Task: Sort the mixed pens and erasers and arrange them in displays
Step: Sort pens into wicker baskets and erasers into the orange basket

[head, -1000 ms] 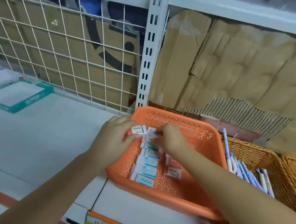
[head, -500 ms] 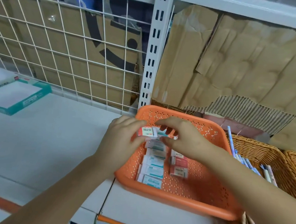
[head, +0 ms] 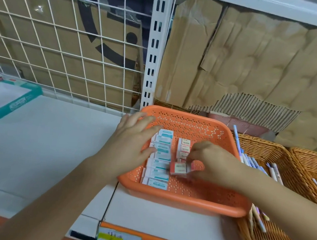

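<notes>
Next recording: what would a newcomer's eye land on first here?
The orange basket at the shelf's middle, holding a column of teal-labelled erasers and a shorter red-labelled column to its right. The right hand pinches a red-labelled eraser at that shorter column's near end, while the left hand touches the teal column with straight fingers. A wicker basket of pens stands alongside.

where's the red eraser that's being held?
Head view: the red eraser is pinched by the right hand in the orange basket, at the near end of the red row, just right of the teal column.
</notes>
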